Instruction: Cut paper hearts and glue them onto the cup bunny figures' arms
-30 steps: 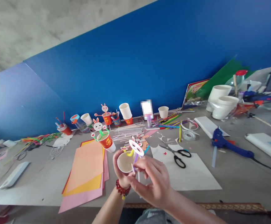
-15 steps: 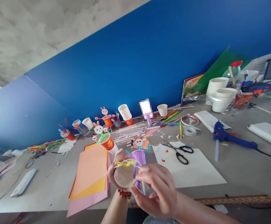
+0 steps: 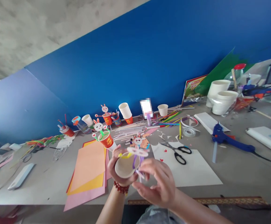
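Observation:
My left hand (image 3: 115, 169) is wrapped around a white paper cup (image 3: 125, 168), its open mouth tilted towards me. Yellow pieces show at the cup's far rim, and a pale flat piece (image 3: 138, 151), blurred, sticks up beside them. Purple pipe cleaner (image 3: 135, 162) runs along the rim's right side, with light strands below it. Close to these strands is my right hand (image 3: 160, 183), thumb and fingers apart; whether a fingertip touches them I cannot tell. Behind the cup stands a bunny-faced figure (image 3: 138, 141), its purple body mostly hidden.
Coloured paper sheets (image 3: 90, 168) lie left, near a red cup with a bunny (image 3: 106, 140). Black-handled scissors (image 3: 180, 154) rest on white paper (image 3: 198, 171). Further right are a tape roll (image 3: 189, 132) and a blue glue gun (image 3: 231, 140) with a cable. Straws and pipe cleaners lie behind.
The pale piece at the rim has swung up and right and blurred. My right hand's fingers have come away from its edge. The cup has shifted slightly up.

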### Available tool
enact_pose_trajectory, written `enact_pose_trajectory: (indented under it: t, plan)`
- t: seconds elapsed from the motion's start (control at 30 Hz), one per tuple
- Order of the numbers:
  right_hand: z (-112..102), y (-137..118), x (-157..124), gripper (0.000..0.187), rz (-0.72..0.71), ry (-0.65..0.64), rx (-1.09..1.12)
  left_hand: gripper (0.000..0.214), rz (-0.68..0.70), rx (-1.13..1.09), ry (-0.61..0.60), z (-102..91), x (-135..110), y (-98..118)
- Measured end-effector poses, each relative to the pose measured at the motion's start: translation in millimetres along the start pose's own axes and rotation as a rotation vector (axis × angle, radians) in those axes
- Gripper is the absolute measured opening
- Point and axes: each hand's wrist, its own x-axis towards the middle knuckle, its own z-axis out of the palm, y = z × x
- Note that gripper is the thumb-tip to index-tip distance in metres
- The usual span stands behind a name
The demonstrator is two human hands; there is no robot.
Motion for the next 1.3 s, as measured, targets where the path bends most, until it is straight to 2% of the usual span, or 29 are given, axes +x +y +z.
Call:
enact_pose_trajectory:
  t: [0.07, 0.1, 0.17, 0.23, 0.37, 0.6, 1.0, 1.3]
  plan:
    - [-1, 14, -3, 0.026, 0.162, -0.007, 0.002, 0.071, 0.031, 0.003, 0.068, 9.6, -2, 0]
    - [-2, 21, -5, 0.028, 0.254, -0.019, -0.005, 0.068, -0.001, 0.001, 0.080, 14.5, -3, 1]
    - [-3, 35, -10, 0.034, 0.403, -0.072, -0.016, 0.062, -0.150, -0.017, 0.019, 23.6, -3, 3]
    - [-4, 46, -14, 0.040, 0.476, -0.140, 0.019, 0.061, -0.225, -0.038, -0.021, 31.0, -4, 4]
    - [-2, 53, -22, 0.043, 0.548, -0.187, 0.121, 0.060, -0.212, -0.032, -0.022, 40.0, -6, 3]
    - [-1, 55, -26, 0.047, 0.575, -0.195, 0.206, 0.063, -0.169, -0.029, -0.006, 40.2, -12, 0]
    - [-7, 64, -10, 0.043, 0.618, -0.257, 0.250, 0.056, -0.280, -0.027, -0.028, 44.2, 1, 12]
    - [-6, 99, 6, 0.040, 0.569, -0.241, 0.360, 0.054, -0.253, 0.051, 0.022, 62.2, 23, 3]
